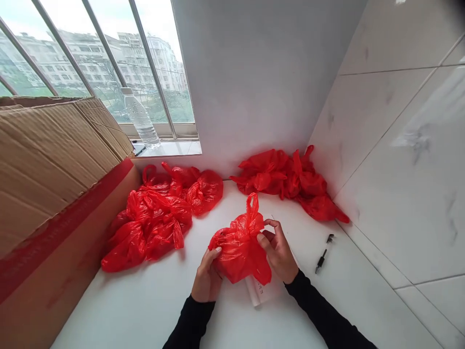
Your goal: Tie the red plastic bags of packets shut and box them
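A large corrugated brown cardboard box with a red tape band (54, 194) stands at the far left, cut off by the frame edge. A clear ribbed plastic water bottle (141, 121) stands on the window sill behind it. On the smooth white table (145, 300), just beside the box, lies a heap of knotted, crinkled red plastic bags (156, 218); the count cannot be determined because the bags overlap. The left hand (206, 278) grips the lower left side of one thin red plastic bag (240, 247) at table centre. The right hand (278, 252) pinches the same bag near its knotted top. A white paper sheet (261, 290) lies mostly hidden beneath it. A second red bag heap (290, 182) sits in the far corner. One small black clip-like object (323, 259), hard to identify, lies at right.
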`<state>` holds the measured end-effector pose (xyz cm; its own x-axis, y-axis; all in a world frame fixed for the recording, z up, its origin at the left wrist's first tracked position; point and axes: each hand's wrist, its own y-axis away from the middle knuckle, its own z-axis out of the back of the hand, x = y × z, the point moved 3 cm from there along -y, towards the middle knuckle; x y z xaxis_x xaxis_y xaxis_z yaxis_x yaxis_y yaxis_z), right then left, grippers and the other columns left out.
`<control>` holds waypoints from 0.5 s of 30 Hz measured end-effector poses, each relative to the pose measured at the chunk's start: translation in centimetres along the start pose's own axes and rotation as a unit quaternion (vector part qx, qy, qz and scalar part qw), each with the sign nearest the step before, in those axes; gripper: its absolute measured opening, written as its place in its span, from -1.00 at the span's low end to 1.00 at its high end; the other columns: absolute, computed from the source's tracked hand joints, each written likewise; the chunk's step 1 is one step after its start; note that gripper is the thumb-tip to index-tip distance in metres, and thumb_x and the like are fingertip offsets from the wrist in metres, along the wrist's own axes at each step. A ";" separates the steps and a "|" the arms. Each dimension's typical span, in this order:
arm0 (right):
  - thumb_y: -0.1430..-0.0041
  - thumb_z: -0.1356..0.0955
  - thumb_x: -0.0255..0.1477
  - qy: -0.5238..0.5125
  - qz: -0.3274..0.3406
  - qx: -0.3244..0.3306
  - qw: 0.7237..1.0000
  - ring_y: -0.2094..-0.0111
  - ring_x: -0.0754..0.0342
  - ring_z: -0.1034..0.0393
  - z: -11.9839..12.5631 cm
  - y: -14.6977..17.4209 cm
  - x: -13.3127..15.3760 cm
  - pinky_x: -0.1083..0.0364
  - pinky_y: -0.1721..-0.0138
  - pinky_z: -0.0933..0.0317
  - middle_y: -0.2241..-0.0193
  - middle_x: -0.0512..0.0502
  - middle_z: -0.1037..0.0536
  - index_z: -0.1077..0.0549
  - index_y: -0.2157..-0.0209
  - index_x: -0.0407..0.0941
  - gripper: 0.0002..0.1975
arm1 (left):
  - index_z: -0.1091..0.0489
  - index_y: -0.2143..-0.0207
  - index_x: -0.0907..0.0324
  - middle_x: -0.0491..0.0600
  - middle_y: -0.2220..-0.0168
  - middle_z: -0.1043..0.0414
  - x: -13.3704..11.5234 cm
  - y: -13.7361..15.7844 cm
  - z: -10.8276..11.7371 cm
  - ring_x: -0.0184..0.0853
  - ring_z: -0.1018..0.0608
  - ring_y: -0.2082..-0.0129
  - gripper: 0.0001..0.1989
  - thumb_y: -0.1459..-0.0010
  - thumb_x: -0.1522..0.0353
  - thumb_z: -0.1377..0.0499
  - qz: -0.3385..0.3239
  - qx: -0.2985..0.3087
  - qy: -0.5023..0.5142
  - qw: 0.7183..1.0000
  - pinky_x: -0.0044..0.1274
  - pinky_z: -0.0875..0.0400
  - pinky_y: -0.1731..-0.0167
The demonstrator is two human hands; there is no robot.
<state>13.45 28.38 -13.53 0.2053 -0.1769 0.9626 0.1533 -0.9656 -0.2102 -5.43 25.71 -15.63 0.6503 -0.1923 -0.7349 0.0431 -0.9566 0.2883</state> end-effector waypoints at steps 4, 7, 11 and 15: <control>-0.32 -0.34 -0.19 0.122 0.032 -0.024 0.992 0.42 0.06 -0.39 0.4 0.5 -0.3 0.11 0.35 -0.31 0.41 0.03 -0.49 -0.35 -0.01 -0.01 -0.69 | -0.55 0.12 0.16 0.05 0.16 -0.61 -0.3 -0.2 -0.3 -0.05 -0.59 0.04 -0.63 0.03 0.30 -0.39 -0.014 0.006 0.001 1.000 -0.39 -0.51 0.09; -0.31 -0.35 -0.21 0.154 0.060 -0.106 0.981 0.32 0.04 -0.39 1.5 0.6 -0.1 0.09 0.25 -0.30 0.35 -0.01 -0.47 -0.42 0.23 -0.05 -0.80 | -0.57 0.16 0.17 0.05 0.20 -0.61 -0.2 -0.1 -0.7 -0.03 -0.59 0.06 -0.63 0.08 0.33 -0.40 -0.012 0.003 -0.008 1.000 -0.36 -0.51 0.08; -0.38 -0.27 -0.22 0.155 0.078 -0.228 0.958 0.26 0.02 -0.33 3.4 0.4 0.1 0.07 0.20 -0.27 0.30 -0.04 -0.40 -0.35 0.24 -0.06 -0.80 | -0.58 0.31 0.17 -0.01 0.29 -0.59 -0.1 -0.4 -0.1 -0.09 -0.61 0.18 -0.74 0.14 0.34 -0.40 -0.004 -0.029 -0.011 1.000 -0.37 -0.55 0.16; -0.32 -0.30 -0.23 0.152 0.102 -0.215 0.959 -0.04 -0.06 -0.30 3.3 0.3 0.4 -0.05 -0.07 -0.22 -0.01 -0.14 -0.38 -0.32 0.00 -0.04 -0.71 | -0.57 0.35 0.18 -0.03 0.35 -0.55 0.2 -0.8 1.0 -0.22 -0.59 0.29 -0.78 0.14 0.35 -0.38 0.019 -0.069 -0.001 0.997 -0.45 -0.55 0.26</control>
<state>16.79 28.67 -13.79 -0.1137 -0.3554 0.9278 -0.2860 -0.8826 -0.3731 -6.06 26.20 -16.63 0.6526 -0.2283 -0.7225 0.1218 -0.9095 0.3974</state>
